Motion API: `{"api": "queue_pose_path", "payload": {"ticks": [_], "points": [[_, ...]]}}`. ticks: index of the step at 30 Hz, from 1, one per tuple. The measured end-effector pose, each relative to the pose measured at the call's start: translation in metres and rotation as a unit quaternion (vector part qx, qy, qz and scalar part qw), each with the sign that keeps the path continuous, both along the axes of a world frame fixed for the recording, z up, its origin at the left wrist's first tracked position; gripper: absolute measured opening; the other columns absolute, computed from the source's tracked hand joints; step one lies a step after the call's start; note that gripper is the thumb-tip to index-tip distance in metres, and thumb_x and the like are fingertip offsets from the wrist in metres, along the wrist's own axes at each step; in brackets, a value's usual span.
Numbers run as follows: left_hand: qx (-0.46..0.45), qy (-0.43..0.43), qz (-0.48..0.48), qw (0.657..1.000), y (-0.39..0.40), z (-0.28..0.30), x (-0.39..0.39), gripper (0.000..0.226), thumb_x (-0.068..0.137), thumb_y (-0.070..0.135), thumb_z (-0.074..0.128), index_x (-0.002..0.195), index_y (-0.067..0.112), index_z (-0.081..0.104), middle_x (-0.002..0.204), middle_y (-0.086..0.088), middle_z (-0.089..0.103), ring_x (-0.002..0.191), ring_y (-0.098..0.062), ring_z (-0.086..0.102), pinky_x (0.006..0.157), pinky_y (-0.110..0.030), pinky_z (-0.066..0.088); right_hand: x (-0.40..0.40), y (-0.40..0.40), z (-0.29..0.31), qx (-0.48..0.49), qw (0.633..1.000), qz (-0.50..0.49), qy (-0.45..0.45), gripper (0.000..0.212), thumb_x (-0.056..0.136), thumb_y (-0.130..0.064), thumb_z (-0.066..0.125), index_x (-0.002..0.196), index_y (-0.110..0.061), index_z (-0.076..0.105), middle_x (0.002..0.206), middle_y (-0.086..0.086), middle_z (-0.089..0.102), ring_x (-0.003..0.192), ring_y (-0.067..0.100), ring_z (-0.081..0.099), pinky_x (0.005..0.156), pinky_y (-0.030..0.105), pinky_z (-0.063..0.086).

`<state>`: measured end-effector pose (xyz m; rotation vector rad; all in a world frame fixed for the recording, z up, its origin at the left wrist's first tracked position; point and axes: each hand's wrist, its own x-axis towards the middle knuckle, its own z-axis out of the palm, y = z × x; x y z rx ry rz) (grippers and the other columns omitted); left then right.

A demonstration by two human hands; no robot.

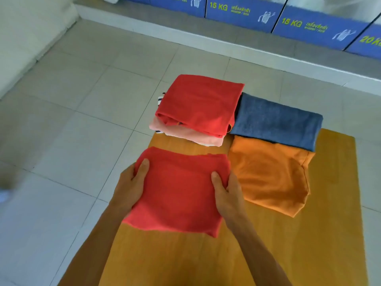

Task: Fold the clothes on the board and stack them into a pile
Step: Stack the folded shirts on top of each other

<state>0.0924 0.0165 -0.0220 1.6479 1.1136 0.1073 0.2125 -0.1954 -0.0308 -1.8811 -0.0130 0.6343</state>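
Note:
A folded red cloth [177, 195] is held over the near middle of the orange-brown board [329, 234]. My left hand [132, 186] grips its left edge, thumb on top. My right hand [226, 193] grips its right edge the same way. Beyond it, at the board's far end, a pile [198, 106] has a folded red garment on top, with a pink one and a striped one showing underneath. To the right lie a folded blue-grey garment [276, 120] and, nearer, a folded orange garment [270, 174], partly under the blue one.
The board lies on a pale tiled floor [82, 120]. A raised grey ledge [206, 38] crosses the back, with blue panels marked 15 KG [243, 11] above it. A white wall base runs along the left.

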Motion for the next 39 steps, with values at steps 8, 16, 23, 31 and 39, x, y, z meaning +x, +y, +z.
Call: {"api": "queue_pose_path", "payload": {"ticks": [8,16,23,31,39], "points": [[0.037,-0.147,-0.015,0.988,0.107,0.101,0.172,0.041,0.082,0.066,0.055,0.082,0.029,0.071,0.073,0.016,0.075,0.065,0.0,0.071,0.047,-0.015,0.051,0.165,0.097,0.094,0.083,0.988,-0.066,-0.112,0.018,0.095,-0.043,0.057,0.098,-0.026,0.065,0.09,-0.009,0.072,0.078,0.007,0.069,0.065,0.026,0.055],[0.056,0.019,-0.074,0.996,0.123,-0.01,0.269,0.055,0.096,0.054,0.043,0.122,0.007,0.057,0.119,-0.013,0.062,0.11,-0.032,0.058,0.084,-0.036,0.043,0.234,0.117,0.004,-0.096,0.993,-0.046,-0.041,0.041,0.1,-0.036,0.051,0.128,-0.007,0.06,0.121,0.013,0.067,0.113,0.034,0.063,0.1,0.048,0.05],[0.078,0.013,-0.034,0.996,0.122,-0.046,0.269,0.056,0.094,0.06,0.037,0.116,0.013,0.058,0.11,-0.008,0.063,0.099,-0.03,0.058,0.082,-0.039,0.045,0.236,0.116,-0.023,-0.075,0.992,-0.08,-0.065,0.037,0.097,-0.047,0.051,0.116,-0.017,0.064,0.101,0.0,0.069,0.095,0.022,0.066,0.084,0.041,0.054],[0.052,0.004,-0.008,0.999,0.118,-0.036,0.258,0.049,0.098,0.05,0.038,0.128,0.014,0.053,0.123,-0.01,0.059,0.1,-0.026,0.055,0.078,-0.035,0.04,0.232,0.109,-0.014,-0.026,0.995,-0.094,-0.005,0.028,0.095,-0.047,0.058,0.106,-0.021,0.06,0.098,-0.002,0.067,0.097,0.022,0.065,0.086,0.043,0.055],[0.134,-0.024,0.038,0.99,0.093,0.001,0.165,0.041,0.095,0.031,0.045,0.134,0.017,0.049,0.132,-0.007,0.058,0.102,-0.018,0.053,0.082,-0.035,0.044,0.176,0.017,0.001,-0.03,0.986,-0.161,-0.031,0.012,0.097,-0.034,0.06,0.093,-0.023,0.066,0.09,-0.003,0.073,0.081,0.016,0.074,0.069,0.038,0.063]]}}
